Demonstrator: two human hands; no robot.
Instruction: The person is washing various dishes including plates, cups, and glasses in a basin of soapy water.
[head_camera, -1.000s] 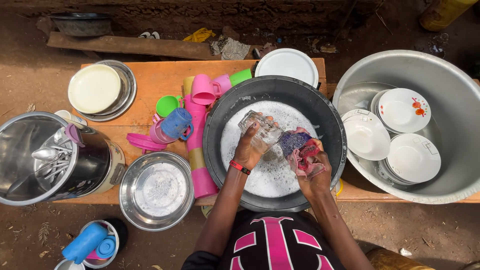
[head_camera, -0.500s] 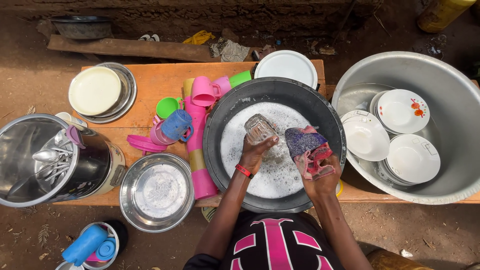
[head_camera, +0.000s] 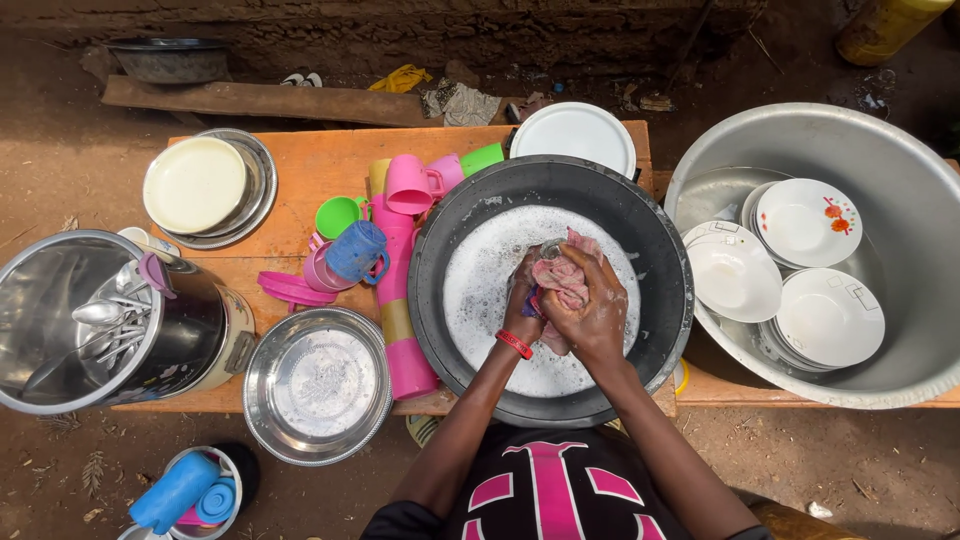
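My hands have closed together over the basin (head_camera: 660, 250): left hand (head_camera: 522, 300) grips the glass (head_camera: 549, 247), right hand (head_camera: 592, 305) now presses the cloth (head_camera: 562, 278) around it; scrubbing resumes above the suds.

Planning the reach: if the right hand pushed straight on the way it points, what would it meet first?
The right hand points up-left, already pressing the pink cloth against the clear glass held by the left hand; beyond lies foam, depth unclear.

Clear drinking glass (head_camera: 548, 249), mostly hidden, only a sliver of rim showing, wrapped in wet pink rag (head_camera: 562, 277); both over foamy water in black basin (head_camera: 650, 250) on the bench.
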